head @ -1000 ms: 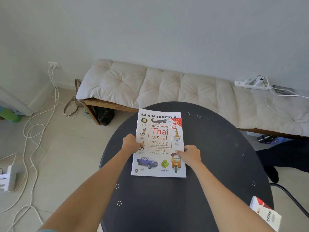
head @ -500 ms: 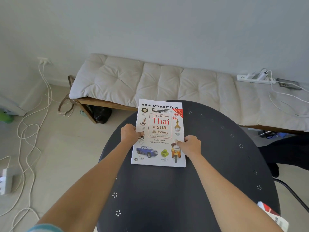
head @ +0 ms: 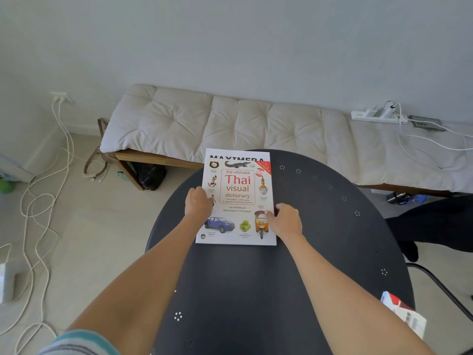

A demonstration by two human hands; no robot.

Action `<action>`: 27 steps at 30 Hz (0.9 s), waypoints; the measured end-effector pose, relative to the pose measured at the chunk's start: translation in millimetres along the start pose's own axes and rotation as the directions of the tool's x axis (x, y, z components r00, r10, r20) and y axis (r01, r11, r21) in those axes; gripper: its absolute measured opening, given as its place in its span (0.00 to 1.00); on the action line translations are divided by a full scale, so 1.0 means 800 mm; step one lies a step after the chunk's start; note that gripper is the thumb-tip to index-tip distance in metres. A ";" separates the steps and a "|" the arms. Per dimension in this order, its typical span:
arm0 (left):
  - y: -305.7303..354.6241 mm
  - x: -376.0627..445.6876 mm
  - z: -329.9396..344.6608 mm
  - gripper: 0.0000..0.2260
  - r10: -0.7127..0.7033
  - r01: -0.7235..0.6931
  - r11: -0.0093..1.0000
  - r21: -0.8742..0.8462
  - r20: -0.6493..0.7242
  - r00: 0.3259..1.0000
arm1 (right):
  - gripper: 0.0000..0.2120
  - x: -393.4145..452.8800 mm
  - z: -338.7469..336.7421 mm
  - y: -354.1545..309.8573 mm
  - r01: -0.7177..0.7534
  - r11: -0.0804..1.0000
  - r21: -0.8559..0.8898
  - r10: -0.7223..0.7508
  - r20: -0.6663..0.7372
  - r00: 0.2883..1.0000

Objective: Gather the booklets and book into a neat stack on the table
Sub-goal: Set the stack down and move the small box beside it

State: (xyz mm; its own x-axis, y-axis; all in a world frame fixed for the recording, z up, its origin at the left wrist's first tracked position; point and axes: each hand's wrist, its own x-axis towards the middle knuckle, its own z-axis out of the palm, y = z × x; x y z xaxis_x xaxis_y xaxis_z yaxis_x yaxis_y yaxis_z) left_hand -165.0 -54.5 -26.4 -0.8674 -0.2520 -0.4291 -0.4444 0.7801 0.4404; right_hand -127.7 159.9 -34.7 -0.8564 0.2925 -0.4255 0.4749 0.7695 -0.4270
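Note:
A white book, the Thai visual dictionary (head: 238, 190), lies face up on the far left part of the round dark table (head: 320, 226). Under its far edge a strip of a booklet with black lettering (head: 234, 156) sticks out. My left hand (head: 197, 204) grips the book's left edge, fingers curled over it. On the opposite edge my right hand (head: 285, 219) holds the right side, thumb on the cover near the yellow tuk-tuk picture. What else lies beneath the book is hidden.
A red and white box (head: 404, 313) sits at the table's near right edge. Behind the table stands a low bench with a cream cushion (head: 230, 121) and a power strip (head: 378, 115). Cables (head: 38, 201) trail over the floor at left. A dark chair (head: 435, 221) stands at right.
The book and both hands stay together at the far side of the table. Only the view has shifted slightly; the grip looks the same.

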 end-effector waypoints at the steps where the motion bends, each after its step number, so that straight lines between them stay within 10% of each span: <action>1: 0.001 -0.007 0.001 0.15 0.025 -0.025 0.999 0.022 -0.006 1.000 | 0.17 -0.006 -0.006 0.007 0.007 1.000 0.000 -0.007 -0.003 1.000; 9: 0.019 -0.107 0.056 0.24 0.299 -0.297 0.944 0.142 0.002 0.954 | 0.25 -0.077 -0.069 0.132 -0.019 0.998 -0.054 0.016 -0.061 0.998; 20: 0.017 -0.240 0.189 0.29 0.651 -0.700 0.641 0.314 0.260 0.713 | 0.49 -0.159 -0.147 0.342 -0.133 0.916 -0.378 0.159 0.037 0.987; 27: -0.015 -0.245 0.220 0.37 0.660 -0.706 0.604 0.370 0.264 0.703 | 0.37 -0.174 -0.133 0.403 -0.222 0.896 -0.384 0.219 -0.053 0.974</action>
State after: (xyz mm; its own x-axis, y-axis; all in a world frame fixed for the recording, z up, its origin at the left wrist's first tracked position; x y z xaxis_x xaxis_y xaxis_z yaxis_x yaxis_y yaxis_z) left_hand 49.7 86.1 -87.0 -0.8441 0.4892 -0.2194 0.4270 0.8609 0.2767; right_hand 123.2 428.0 -28.4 -0.7413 0.4832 -0.4659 0.5379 0.8428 0.0184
